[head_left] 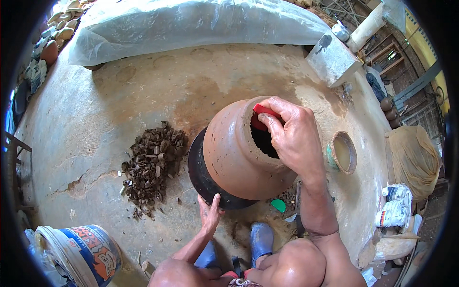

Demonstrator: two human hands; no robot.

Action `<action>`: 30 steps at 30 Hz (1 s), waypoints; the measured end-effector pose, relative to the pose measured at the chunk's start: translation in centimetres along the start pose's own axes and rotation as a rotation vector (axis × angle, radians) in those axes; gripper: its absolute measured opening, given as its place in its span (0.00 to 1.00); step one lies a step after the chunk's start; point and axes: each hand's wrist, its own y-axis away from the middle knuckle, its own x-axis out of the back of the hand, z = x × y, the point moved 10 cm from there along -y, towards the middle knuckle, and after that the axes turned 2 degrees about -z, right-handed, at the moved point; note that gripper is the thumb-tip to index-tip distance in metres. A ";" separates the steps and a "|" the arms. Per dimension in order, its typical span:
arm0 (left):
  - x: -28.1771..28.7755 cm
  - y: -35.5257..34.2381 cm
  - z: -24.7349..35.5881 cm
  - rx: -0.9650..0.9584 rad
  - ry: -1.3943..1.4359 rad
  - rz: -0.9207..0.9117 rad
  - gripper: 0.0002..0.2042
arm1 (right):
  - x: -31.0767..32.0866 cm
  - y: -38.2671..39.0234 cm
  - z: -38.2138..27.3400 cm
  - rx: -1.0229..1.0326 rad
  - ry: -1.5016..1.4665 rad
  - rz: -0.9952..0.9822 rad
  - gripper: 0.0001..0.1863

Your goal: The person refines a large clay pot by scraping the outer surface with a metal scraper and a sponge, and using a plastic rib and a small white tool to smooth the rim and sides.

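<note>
A large brown clay pot [227, 143] leans to the right, its open mouth toward my right side. It sits in a dark, shallow round base [196, 167] on the floor. My right hand [299, 136] is closed on a small red scraper [260, 110], pinched between thumb and fingers at the far side of the pot's mouth. Part of the scraper is hidden by the fingers. Low on the near side, my left hand [209, 213] grips the edge of the dark base, thumb on top. A green half-round scraper [278, 205] lies on the floor close to the pot.
Dark clay scraps [155, 162] are heaped left of the pot. A small bucket [353, 153] of cloudy water stands to the right. A white bucket [86, 253] is near left, a pale block [330, 60] far right. Clear plastic sheeting [201, 24] spans the back.
</note>
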 end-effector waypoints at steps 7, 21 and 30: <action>0.7 -1.1 1.5 -0.023 -0.019 -0.040 0.38 | -0.2 0.1 -0.1 0.070 -0.100 -0.046 0.07; 3.4 -5.1 4.4 -0.086 -0.168 -0.049 0.34 | -0.7 0.8 -0.9 0.224 -0.092 -0.177 0.07; 3.7 -7.8 7.4 -0.194 -0.228 -0.067 0.34 | -0.3 1.1 -1.1 0.308 -0.100 -0.277 0.08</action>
